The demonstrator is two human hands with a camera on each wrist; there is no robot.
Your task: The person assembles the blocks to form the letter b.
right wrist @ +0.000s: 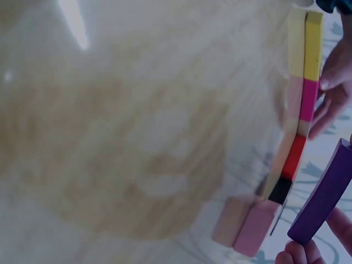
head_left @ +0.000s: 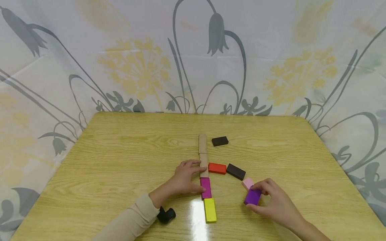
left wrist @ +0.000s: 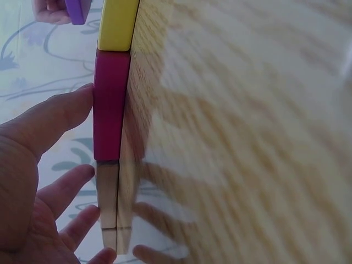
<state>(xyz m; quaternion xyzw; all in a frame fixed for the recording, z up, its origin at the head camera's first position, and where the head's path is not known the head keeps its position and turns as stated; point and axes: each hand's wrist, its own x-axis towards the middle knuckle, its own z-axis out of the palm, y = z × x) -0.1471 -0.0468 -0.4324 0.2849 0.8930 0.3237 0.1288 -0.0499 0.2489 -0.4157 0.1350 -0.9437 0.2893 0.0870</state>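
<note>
My right hand (head_left: 278, 204) pinches a purple block (head_left: 252, 196) between thumb and fingers, beside a pink block (head_left: 248, 183) that it partly covers from the head view. In the right wrist view the purple block (right wrist: 322, 192) appears above the table. My left hand (head_left: 184, 179) lies along a straight row, fingers extended. Its thumb touches the magenta block (left wrist: 110, 104), and its other fingertips reach the plain wooden block (head_left: 203, 165). A yellow block (head_left: 210, 210) forms the row's near end; another plain wooden block (head_left: 202, 144) forms the far end.
From the row's middle, a red block (head_left: 217, 168) and a black block (head_left: 236, 171) curve right toward the pink one. Another black block (head_left: 220, 141) lies apart, farther back. A black device (head_left: 166, 215) sits at my left wrist. Patterned cloth (head_left: 193, 67) hangs behind the wooden table (head_left: 120, 144).
</note>
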